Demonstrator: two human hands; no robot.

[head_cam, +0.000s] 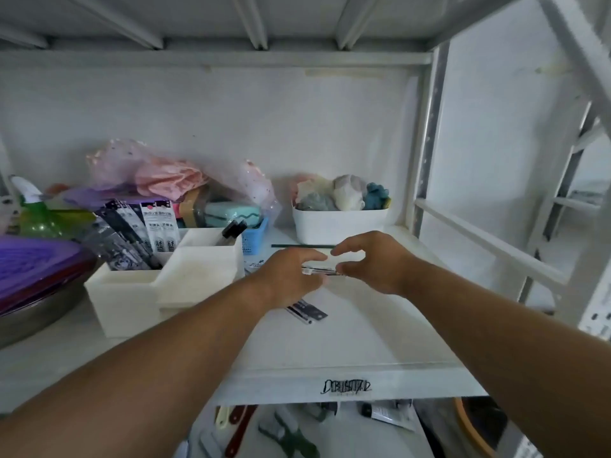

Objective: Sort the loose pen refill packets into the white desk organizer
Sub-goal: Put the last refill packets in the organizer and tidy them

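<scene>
A pen refill packet (322,270) is pinched between the left hand (291,279) and right hand (373,262), each grip narrow on one end, above the white shelf (363,332). Another packet (307,310) lies at 6 o'clock below them. The white desk organizer (158,276), holding upright packets (139,236), stands at 9 o'clock.

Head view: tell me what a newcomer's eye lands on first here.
First come the two bare arms meeting mid-shelf, where the left hand and right hand hold a pen refill packet between their fingertips. To their left stands the white desk organizer, its rear compartments already stuffed with upright refill packets. Another loose packet lies on the shelf just below the left hand.
</scene>
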